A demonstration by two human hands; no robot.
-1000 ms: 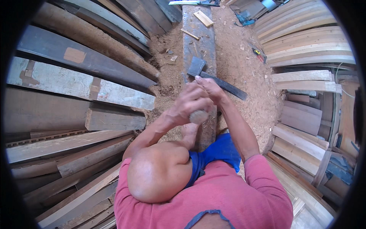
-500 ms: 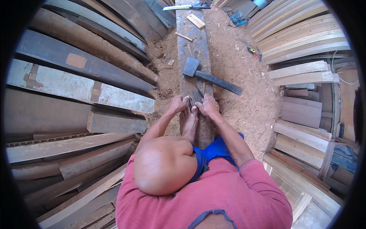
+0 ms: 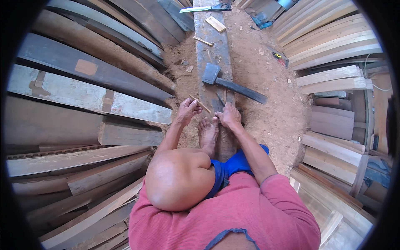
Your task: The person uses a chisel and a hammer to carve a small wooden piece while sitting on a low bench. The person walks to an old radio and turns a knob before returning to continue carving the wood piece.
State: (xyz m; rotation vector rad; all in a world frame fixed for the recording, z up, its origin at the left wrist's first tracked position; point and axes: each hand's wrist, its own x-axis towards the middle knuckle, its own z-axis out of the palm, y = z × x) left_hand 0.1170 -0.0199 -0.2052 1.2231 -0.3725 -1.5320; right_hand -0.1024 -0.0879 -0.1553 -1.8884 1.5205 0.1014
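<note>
In head view, pinches wood strip [image 3: 201,105] between fingertips of left hand [image 3: 188,111], across left edge of bench [image 3: 221,49]; clamps dark narrow tool [image 3: 219,98] in curled right hand [image 3: 229,116], near right edge. Has mallet [image 3: 233,86] ahead, handle overhanging toward open, shavings-strewn floor [image 3: 260,68].

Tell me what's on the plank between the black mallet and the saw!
In the head view, a flat pale wood piece lies nearer the saw, then a thin wood strip nearer the mallet, plus smaller scraps.
</note>
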